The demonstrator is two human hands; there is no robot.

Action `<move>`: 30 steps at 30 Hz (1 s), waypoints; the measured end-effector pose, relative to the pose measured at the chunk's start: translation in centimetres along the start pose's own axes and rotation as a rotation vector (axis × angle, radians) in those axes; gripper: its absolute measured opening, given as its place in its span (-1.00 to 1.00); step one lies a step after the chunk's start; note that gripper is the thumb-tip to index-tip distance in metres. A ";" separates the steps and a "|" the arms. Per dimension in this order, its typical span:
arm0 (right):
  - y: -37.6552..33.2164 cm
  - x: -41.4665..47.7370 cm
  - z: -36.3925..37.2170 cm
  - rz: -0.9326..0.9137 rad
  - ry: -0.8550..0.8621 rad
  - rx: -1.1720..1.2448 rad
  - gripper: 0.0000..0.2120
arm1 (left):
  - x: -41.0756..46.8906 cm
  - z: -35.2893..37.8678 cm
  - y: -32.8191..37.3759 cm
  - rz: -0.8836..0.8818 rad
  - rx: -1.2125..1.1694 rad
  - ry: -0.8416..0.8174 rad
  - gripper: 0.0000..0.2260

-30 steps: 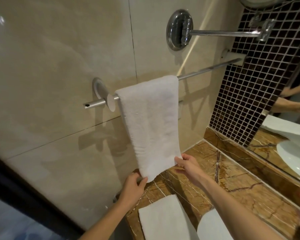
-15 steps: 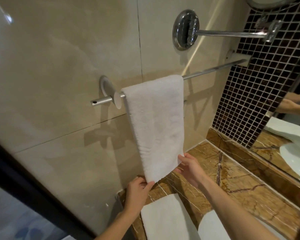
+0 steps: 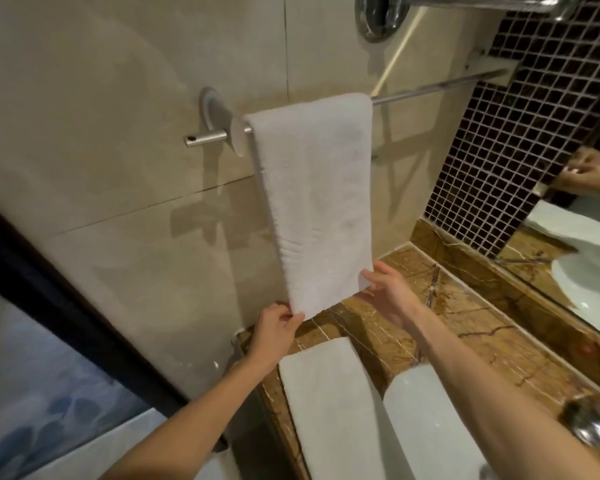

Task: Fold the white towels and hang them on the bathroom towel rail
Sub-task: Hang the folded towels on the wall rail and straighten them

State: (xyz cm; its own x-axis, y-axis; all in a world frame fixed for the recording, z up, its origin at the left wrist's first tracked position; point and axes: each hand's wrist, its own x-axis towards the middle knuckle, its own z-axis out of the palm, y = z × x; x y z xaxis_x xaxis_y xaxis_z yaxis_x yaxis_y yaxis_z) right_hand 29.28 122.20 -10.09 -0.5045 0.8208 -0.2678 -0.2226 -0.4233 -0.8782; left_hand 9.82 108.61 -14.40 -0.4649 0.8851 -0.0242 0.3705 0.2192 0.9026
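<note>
At bathroom wall rail (image 3: pixel 430 87): folded white towel (image 3: pixel 316 202) draped over bar, hanging above marble counter (image 3: pixel 465 327). Left hand (image 3: pixel 278 325) pinches lower left corner between thumb and fingers; right hand (image 3: pixel 385 289), fingers loosely spread, steadies lower right edge. Terry looks soft, light, limp (best held at corners). Two more folded towels (image 3: pixel 329 403) wait on counter. No readable writing.
</note>
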 end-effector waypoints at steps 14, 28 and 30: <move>-1.4 -0.9 -0.1 0.011 -0.040 -0.370 -0.64 | -0.7 -0.5 0.3 -0.007 -0.078 -0.038 -0.91; -1.9 -1.5 -2.3 0.007 -0.053 -0.532 -0.67 | -1.9 -0.5 0.2 -0.055 -0.207 0.004 -0.87; -1.7 -1.6 -2.1 -0.016 -0.021 -0.522 -0.70 | -2.0 -0.4 0.3 -0.074 -0.208 0.011 -0.87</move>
State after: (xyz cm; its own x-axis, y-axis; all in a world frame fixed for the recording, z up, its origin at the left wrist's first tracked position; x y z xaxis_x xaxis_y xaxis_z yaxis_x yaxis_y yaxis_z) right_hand 32.27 122.39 -8.95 -0.5220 0.8156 -0.2494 0.2127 -0.1587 -0.9641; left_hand 10.56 106.70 -13.96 -0.4935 0.8651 -0.0899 0.1622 0.1931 0.9677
